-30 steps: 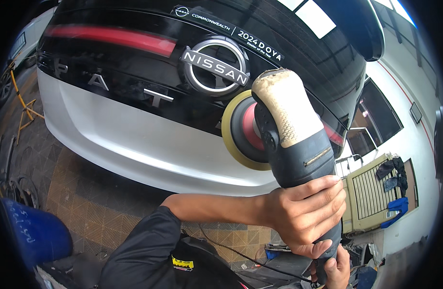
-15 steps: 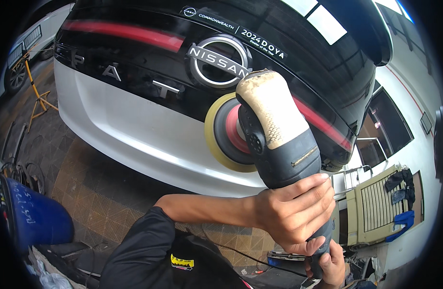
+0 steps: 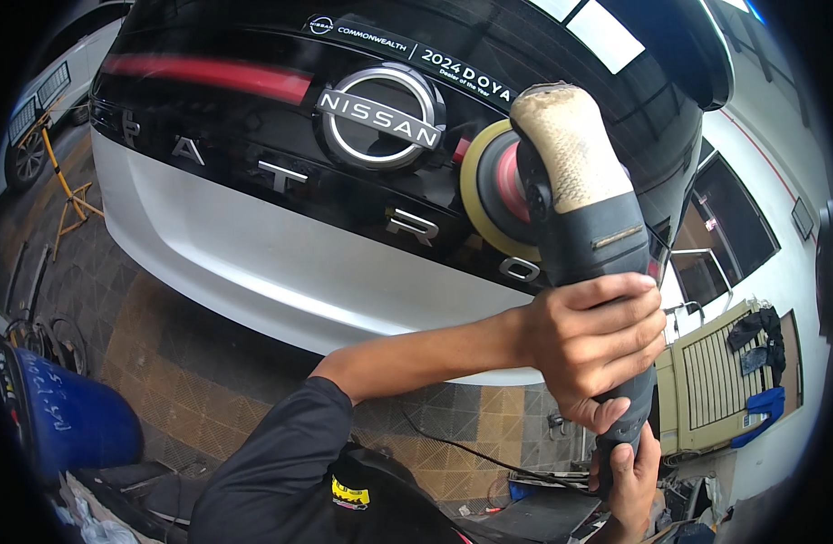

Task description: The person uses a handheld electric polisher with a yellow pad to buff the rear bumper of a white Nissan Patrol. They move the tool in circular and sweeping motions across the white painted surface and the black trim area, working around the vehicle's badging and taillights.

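A polisher (image 3: 584, 222) with a black body and a worn, cream-coloured head slants up in front of a car's rear. My left hand (image 3: 598, 349) wraps around the middle of its body. Lower down, my right hand (image 3: 636, 476) is closed round the rear end of the handle. The yellow-edged round pad (image 3: 476, 195) faces the glossy black tailgate panel (image 3: 253, 136), right of a round chrome emblem (image 3: 380, 116). Whether the whole pad face touches the panel is hidden. Chrome letters (image 3: 411, 227) run beneath the emblem, above the silver-white lower tailgate (image 3: 280, 254).
A dark power cord (image 3: 462, 447) trails below the polisher. At the left stand a blue drum (image 3: 77, 408) and a yellow stand (image 3: 70, 195), with a white car (image 3: 49, 109) behind. A loose greenish-beige panel (image 3: 711, 390) leans by the right wall.
Both my hands have carried the polisher rightward and slightly up along the black panel. The pad has left the area under the emblem, and more chrome letters show there.
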The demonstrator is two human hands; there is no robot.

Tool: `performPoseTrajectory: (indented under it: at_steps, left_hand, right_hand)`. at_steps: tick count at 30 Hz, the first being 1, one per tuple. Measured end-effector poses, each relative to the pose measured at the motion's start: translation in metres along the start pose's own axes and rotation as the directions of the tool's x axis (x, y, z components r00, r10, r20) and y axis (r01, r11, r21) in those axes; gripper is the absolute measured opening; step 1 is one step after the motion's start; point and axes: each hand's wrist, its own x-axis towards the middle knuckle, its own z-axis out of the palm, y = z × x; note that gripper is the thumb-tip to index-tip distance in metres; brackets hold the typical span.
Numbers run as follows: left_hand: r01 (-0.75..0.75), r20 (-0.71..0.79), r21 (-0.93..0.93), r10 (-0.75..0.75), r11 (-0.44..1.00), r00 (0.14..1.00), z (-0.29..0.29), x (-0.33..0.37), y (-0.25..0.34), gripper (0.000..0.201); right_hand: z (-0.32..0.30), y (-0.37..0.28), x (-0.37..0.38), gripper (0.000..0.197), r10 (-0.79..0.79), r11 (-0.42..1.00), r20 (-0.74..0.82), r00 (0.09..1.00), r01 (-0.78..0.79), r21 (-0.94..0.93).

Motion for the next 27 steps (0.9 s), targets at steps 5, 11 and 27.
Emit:
performPoseTrajectory:
  at_steps: [5,11,27]
  left_hand:
    - [0.001,0.013,0.099,-0.002,0.995,1.0,-0.022,-0.007,0.015,0.068]
    - [0.026,0.023,0.172,-0.031,0.985,0.999,-0.031,-0.001,0.02,0.064]
    - [-0.016,0.398,0.301,-0.111,0.953,0.911,-0.1,-0.007,0.058,0.061]
  right_hand:
    - [0.005,0.004,-0.005,0.083,-0.029,0.999,0.015,0.999,0.03,-0.041]
    - [0.002,-0.012,-0.011,0.08,0.032,0.995,0.056,0.998,-0.026,-0.097]
    - [0.036,0.011,-0.014,0.09,0.035,0.998,0.267,0.963,-0.045,0.035]
